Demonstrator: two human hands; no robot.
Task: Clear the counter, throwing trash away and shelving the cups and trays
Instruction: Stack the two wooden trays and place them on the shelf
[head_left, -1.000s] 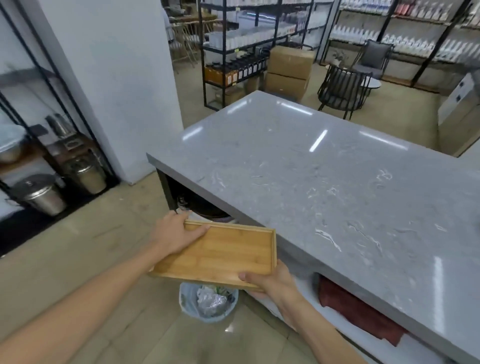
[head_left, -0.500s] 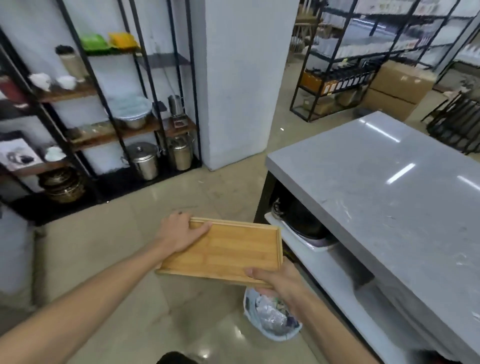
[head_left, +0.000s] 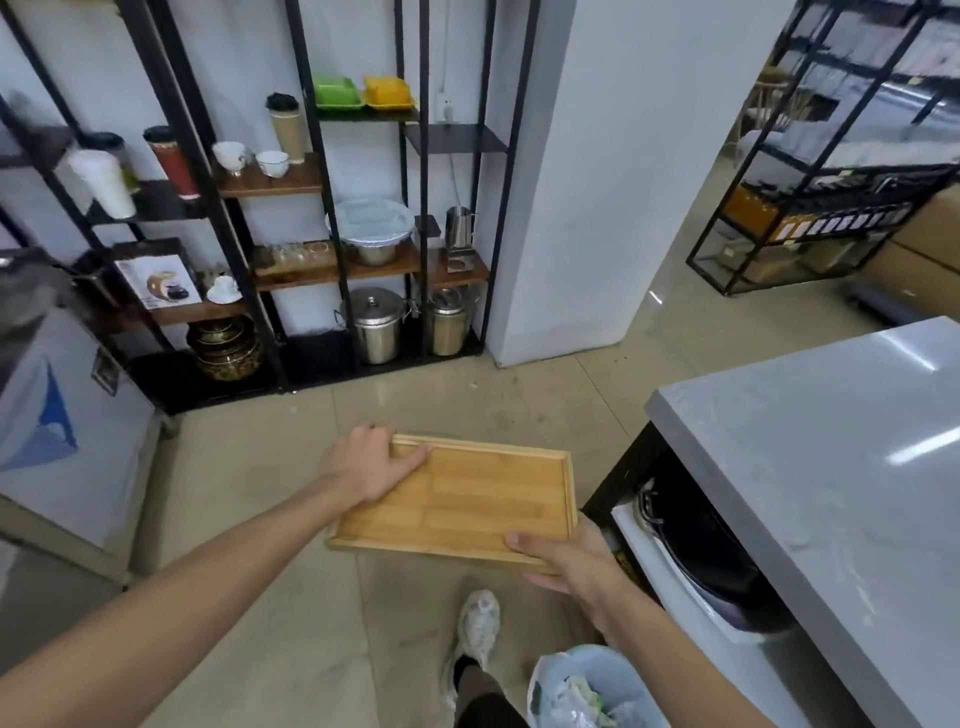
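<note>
Bamboo tray (head_left: 457, 499) empty, carried level in mid-air over the floor, off the near-left corner of the worktop (head_left: 831, 467). Left hand (head_left: 366, 462) closed on the tray's far-left corner, thumb on top; right hand (head_left: 566, 558) closed on its near-right corner, fingers underneath. Step judged: shelving the tray on the black rack (head_left: 332, 208) ahead. Keep both grips diagonal and the tray flat; pick a shelf with free room, since several hold cups and pots; slide it in edge-first. Bin (head_left: 582, 686) near the right foot: step clear of it.

Trash bin (head_left: 582, 691) cut off by bottom edge
</note>
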